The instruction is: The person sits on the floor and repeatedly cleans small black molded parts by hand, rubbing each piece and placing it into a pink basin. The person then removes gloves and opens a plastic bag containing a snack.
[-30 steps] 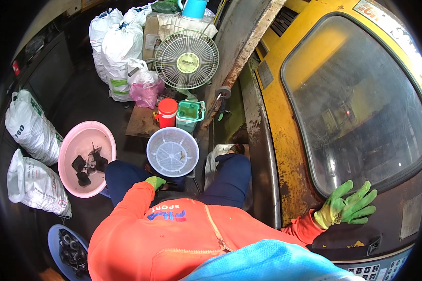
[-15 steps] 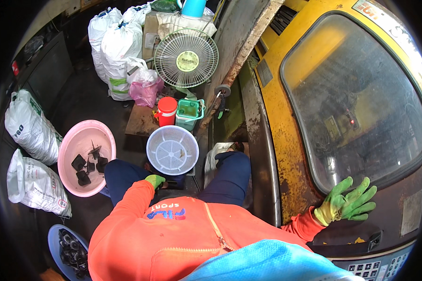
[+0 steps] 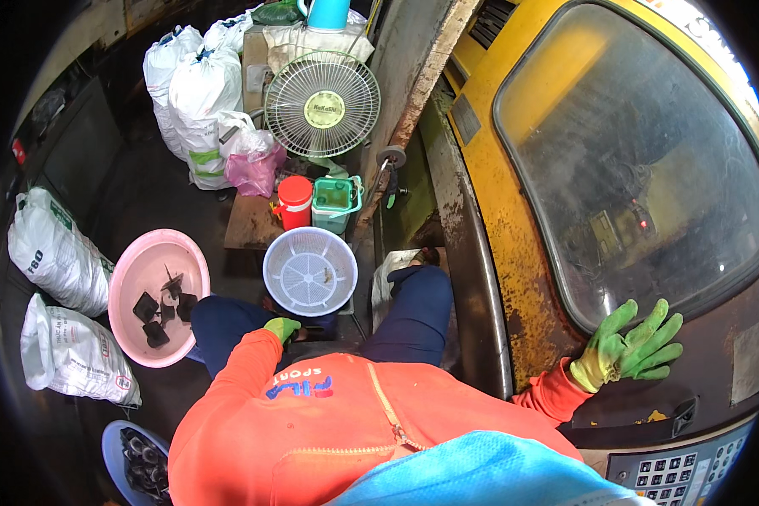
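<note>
My right hand (image 3: 631, 347), in a green and yellow work glove, is open with its fingers spread. It lies against the yellow and brown machine door (image 3: 523, 287), by the lower edge of the door's large window (image 3: 624, 177). My left hand (image 3: 283, 328), in a green glove, rests by my left thigh. Its fingers are mostly hidden, so whether it holds anything does not show. Just beyond it stands a pale lavender plastic basket (image 3: 310, 304) between my knees. To the left, a pink basin (image 3: 126, 333) holds several black moulded parts (image 3: 165, 310).
Lower left, a blue basin (image 3: 114, 460) is full of black parts. White sacks (image 3: 80, 350) line the left side. Ahead are a fan (image 3: 322, 105), a red jug (image 3: 295, 202) and a green container (image 3: 336, 202). A button panel (image 3: 670, 476) sits lower right.
The view has shifted slightly, so the basins and sacks on the left appear lower. My right hand stays against the door, its fingers spread. My left hand keeps its place by the thigh.
</note>
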The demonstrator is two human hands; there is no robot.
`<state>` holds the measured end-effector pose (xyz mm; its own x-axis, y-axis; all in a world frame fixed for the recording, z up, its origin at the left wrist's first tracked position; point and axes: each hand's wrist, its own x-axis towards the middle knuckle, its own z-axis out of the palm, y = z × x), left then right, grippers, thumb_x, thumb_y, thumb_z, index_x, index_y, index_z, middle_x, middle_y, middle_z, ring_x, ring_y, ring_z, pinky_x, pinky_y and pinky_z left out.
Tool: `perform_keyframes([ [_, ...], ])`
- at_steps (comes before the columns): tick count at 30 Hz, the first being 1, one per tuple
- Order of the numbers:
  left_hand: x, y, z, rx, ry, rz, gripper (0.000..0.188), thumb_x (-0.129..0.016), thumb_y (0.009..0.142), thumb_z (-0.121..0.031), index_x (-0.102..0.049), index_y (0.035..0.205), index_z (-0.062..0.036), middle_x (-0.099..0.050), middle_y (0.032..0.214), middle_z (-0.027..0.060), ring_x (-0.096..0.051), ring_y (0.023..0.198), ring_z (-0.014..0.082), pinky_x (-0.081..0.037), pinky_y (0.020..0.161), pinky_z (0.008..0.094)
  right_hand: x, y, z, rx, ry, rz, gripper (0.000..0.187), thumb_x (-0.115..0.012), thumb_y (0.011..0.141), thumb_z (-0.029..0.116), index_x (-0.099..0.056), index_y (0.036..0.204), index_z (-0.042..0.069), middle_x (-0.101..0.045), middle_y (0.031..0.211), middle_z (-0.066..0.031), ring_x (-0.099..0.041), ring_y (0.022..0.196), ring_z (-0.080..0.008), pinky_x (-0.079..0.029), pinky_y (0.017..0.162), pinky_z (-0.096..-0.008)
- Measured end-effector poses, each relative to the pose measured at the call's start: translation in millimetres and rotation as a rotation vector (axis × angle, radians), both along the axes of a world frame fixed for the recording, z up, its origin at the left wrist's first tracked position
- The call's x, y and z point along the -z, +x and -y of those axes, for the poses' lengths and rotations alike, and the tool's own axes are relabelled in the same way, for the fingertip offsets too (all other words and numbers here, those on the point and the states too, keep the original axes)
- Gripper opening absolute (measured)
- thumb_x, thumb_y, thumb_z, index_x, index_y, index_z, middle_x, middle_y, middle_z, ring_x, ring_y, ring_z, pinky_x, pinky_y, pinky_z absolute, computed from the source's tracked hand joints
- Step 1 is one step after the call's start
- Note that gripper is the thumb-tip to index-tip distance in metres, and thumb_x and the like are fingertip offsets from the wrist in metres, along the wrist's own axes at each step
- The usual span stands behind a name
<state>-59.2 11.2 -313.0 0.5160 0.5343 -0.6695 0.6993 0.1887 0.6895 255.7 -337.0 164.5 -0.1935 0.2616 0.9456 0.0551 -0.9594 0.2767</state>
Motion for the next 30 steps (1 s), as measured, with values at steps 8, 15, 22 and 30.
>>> perform_keyframes([
  [8,1.3,0.1,-2.6,0.179,0.066,-0.066,0.017,-0.055,0.086,-0.011,-0.068,0.097,-0.0082,-0.068,0.08,0.0112,-0.066,0.064,0.0225,-0.049,0.06,0.0356,0.5,1.1,-0.5,0.013,-0.001,0.021,0.038,-0.066,0.086,0.031,-0.063,0.121,0.016,-0.061,0.127,-0.008,-0.055,0.101,-0.0364,-0.039,0.077,-0.0454],
  [15,11.4,2.5,-4.7,0.106,0.068,0.021,0.01,-0.06,0.085,-0.013,-0.067,0.09,-0.0087,-0.063,0.07,0.0091,-0.061,0.06,0.0217,-0.045,0.054,0.0347,4.5,8.3,-4.1,-0.018,0.011,0.006,0.041,-0.071,0.081,0.026,-0.063,0.121,0.016,-0.061,0.126,-0.0088,-0.055,0.099,-0.0363,-0.038,0.076,-0.0444],
  [22,-20.9,6.8,-11.2,-0.245,-0.474,0.036,0.024,-0.059,0.088,-0.03,-0.059,0.075,-0.01,-0.059,0.064,0.0025,-0.053,0.051,0.0167,-0.039,0.046,0.0299,1.3,5.8,-2.4,-0.01,-0.017,0.032,0.041,-0.072,0.077,0.023,-0.063,0.116,0.015,-0.063,0.12,-0.0084,-0.056,0.094,-0.034,-0.037,0.073,-0.0427],
  [30,-117.0,-16.5,-28.3,-0.157,-0.306,0.495,0.027,-0.057,0.091,-0.028,-0.066,0.085,-0.0026,-0.061,0.07,0.005,-0.056,0.059,0.0159,-0.044,0.056,0.027,0.1,9.3,-3.9,-0.318,-0.056,0.171,0.036,-0.065,0.088,0.022,-0.058,0.113,-0.003,-0.062,0.113,-0.0184,-0.062,0.097,-0.0335,-0.048,0.077,-0.0415],
])
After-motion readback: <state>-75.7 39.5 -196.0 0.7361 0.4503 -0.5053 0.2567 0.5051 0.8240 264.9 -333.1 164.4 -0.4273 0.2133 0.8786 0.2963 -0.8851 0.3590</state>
